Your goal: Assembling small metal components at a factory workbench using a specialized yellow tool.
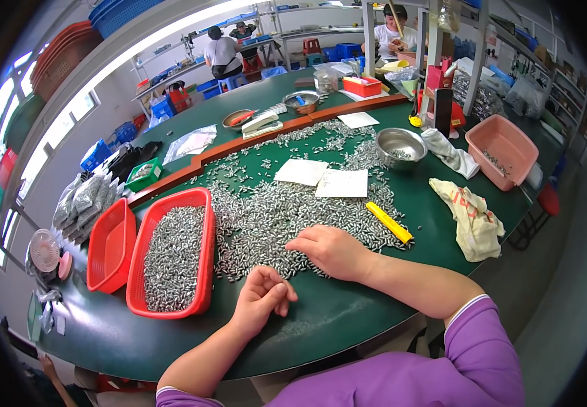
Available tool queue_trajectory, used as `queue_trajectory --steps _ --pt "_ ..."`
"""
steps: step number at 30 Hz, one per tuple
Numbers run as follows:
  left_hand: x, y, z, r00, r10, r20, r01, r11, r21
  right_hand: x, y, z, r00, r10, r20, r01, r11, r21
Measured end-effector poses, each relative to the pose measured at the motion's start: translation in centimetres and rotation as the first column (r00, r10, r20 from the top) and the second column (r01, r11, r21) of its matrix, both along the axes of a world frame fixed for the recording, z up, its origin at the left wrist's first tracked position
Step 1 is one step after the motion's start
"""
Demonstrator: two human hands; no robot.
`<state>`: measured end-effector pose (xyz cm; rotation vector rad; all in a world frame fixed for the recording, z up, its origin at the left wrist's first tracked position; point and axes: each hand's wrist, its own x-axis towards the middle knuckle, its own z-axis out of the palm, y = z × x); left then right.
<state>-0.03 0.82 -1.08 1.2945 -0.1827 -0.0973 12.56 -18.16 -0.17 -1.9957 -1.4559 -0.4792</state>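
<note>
Small silvery metal pieces (273, 224), one lot: a broad loose spread lies on the green desk (348, 313), uncollected, and a large share already fills the red basket (208, 251) to its left, so the work looks part done. Right hand (334, 252): fingers together, tips at the spread's near part; left hand (259, 298): loosely curled just beside the near edge; whether either grips a piece, cannot tell. Surrounding: second red basket (112, 244), yellow bar (389, 222), white papers (300, 171), steel bowl (392, 138).
</note>
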Motion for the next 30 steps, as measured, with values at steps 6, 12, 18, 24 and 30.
queue_trajectory --steps 6,12,18,24,30 --pt "0.07 -0.02 -0.1 1.0 -0.011 -0.006 0.011 1.0 0.0 0.06 -0.06 -0.17 1.0 0.003 0.01 -0.003 1.0 0.014" --pt "0.05 0.01 0.02 1.0 -0.01 -0.01 0.01 1.0 0.009 -0.01 0.01 -0.03 1.0 -0.002 -0.025 0.003 1.0 0.029" --pt "0.16 0.0 -0.04 1.0 -0.013 -0.012 0.013 1.0 0.015 0.03 -0.06 -0.02 0.998 0.003 -0.07 0.0 0.999 0.044" --pt "0.2 0.04 -0.14 1.0 -0.017 -0.015 0.017 1.0 0.016 0.02 -0.19 0.02 0.997 -0.004 -0.08 0.005 1.0 0.013" --pt "0.15 0.05 -0.2 1.0 -0.011 -0.014 0.011 1.0 0.013 -0.07 -0.37 0.42 0.998 -0.029 -0.05 0.028 0.999 -0.025"
